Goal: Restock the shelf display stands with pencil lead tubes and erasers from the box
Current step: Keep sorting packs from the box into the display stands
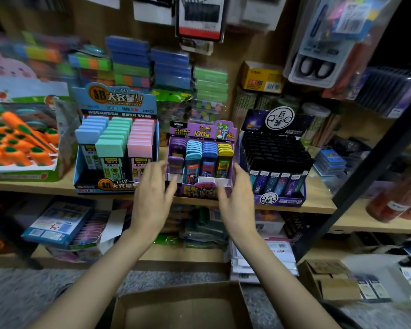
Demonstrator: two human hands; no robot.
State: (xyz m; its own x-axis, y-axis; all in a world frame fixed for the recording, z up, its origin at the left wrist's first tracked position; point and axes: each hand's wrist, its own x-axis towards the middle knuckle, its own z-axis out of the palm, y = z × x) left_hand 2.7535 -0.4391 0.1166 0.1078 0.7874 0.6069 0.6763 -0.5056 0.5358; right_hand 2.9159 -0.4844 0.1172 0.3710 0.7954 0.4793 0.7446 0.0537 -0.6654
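Purple card, this is the stand [201, 132] that sits just ahead of my two hands on the shelf [318, 203]. It lies exactly between them. My left hand [150, 200] is at its front left corner and my right hand [239, 198] at its front right corner, so neither is clearly nearer. Both hands are spread, with fingers straight and apart, and they hold nothing. The fingertips are blurred, so I cannot tell if they already touch the card wall.

The tubes [208, 160] stand upright in rows inside the stand. Their long axis goes up and a little away from my palms, and their caps are above my fingertips. I see white slots [214, 181] at the front with nothing standing in them, just beyond my fingers.

The cardboard box [180, 305] is low and behind my wrists, near my body. I see no tubes in the part of it that shows. I think the next move needs both hands together on the two sides of the stand.
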